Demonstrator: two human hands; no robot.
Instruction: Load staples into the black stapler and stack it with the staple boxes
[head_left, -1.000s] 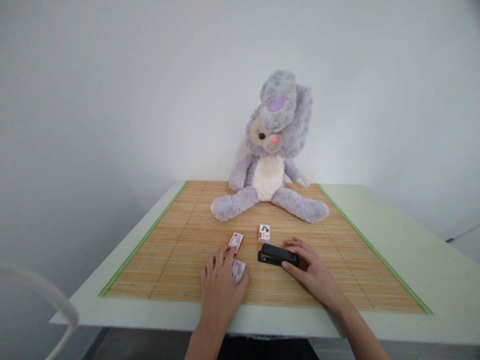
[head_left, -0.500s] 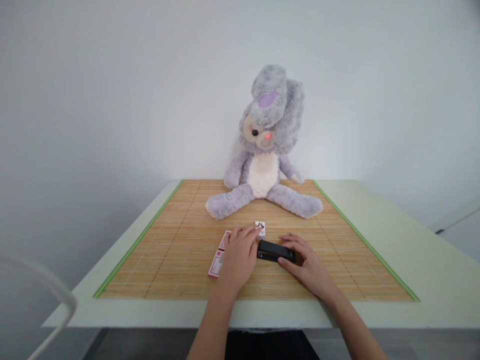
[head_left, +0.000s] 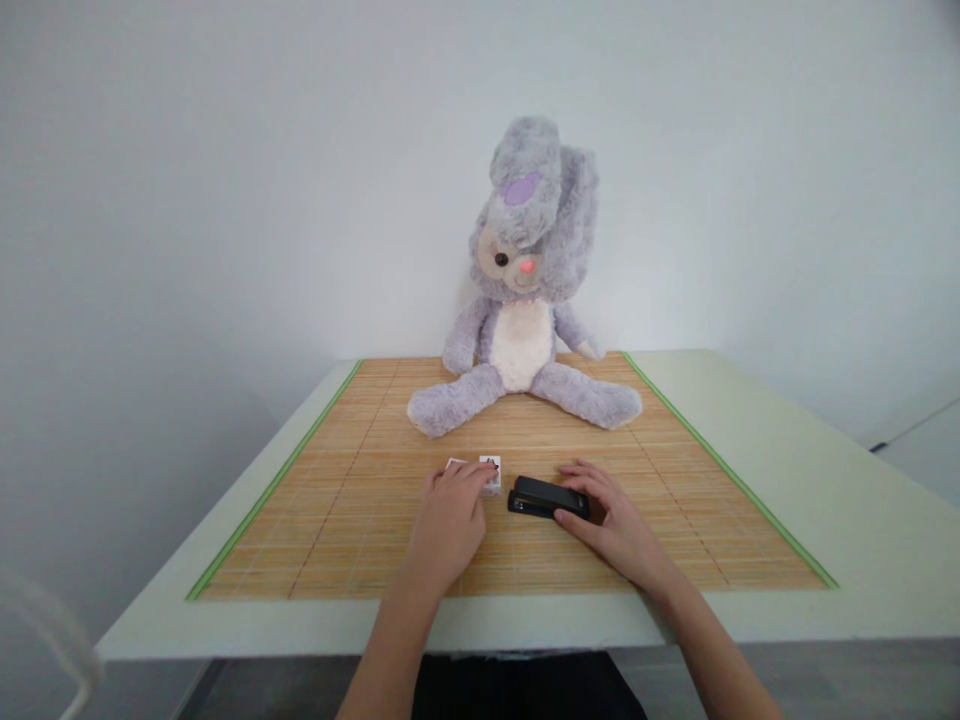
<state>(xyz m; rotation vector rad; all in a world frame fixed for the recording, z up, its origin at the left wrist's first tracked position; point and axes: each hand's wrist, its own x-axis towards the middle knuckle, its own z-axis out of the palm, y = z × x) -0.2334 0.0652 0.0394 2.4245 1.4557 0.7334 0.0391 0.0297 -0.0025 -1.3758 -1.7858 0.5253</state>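
Note:
My left hand (head_left: 450,515) is curled, with its fingertips on a small white box (head_left: 490,480) with a dark drawing on top. Under and behind that hand, the corner of a red-and-white box (head_left: 455,463) peeks out; the rest is covered. My right hand (head_left: 611,520) grips the rear end of a black stapler (head_left: 546,494), thumb on the near side and fingers on the far side. The stapler lies on the bamboo mat (head_left: 360,540), its front end towards the left hand and a little apart from the white box.
A grey-lilac plush rabbit (head_left: 521,340) sits at the back of the mat against the white wall (head_left: 262,200), legs spread towards me. The pale table (head_left: 862,570) runs beyond the mat. A blurred white cable-like thing (head_left: 64,620) hangs at lower left.
My left hand has moved left, and the small white box has slid left with it, away from the stapler. More of the red-and-white boxes is now covered. My right hand stays on the stapler.

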